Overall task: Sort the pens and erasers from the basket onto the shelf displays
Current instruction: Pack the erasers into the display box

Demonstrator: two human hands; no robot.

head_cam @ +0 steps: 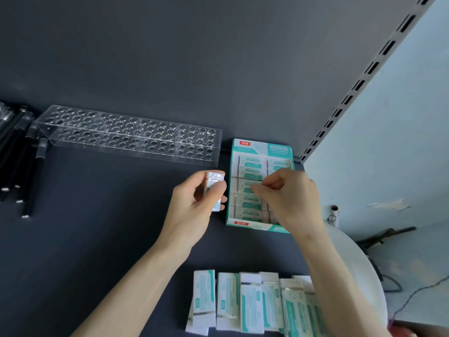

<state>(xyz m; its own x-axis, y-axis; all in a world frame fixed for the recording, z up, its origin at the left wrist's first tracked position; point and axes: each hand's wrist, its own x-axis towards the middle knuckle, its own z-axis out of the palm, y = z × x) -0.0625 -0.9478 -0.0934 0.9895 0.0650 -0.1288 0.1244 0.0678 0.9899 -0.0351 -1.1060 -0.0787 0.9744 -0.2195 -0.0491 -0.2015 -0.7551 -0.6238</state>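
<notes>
- My left hand (194, 203) grips one eraser (215, 188), just beside the eraser box (243, 223).
- My right hand (289, 198) is over the box with its fingers bunched. I cannot tell if they pinch anything.
- The box looks partly full, and many loose erasers (228, 297) wait near me.
- The clear pen rack (128, 135) holds no pens. The black pens (21, 154) lie beside it, so I think lots is left.

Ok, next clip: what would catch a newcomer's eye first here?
Two bare hands at centre: the left hand holds a wrapped eraser, the right hand reaches curled fingers into the teal eraser display box by the shelf's back corner. Back left sits an empty clear acrylic pen holder; loose erasers line the near edge.
</notes>
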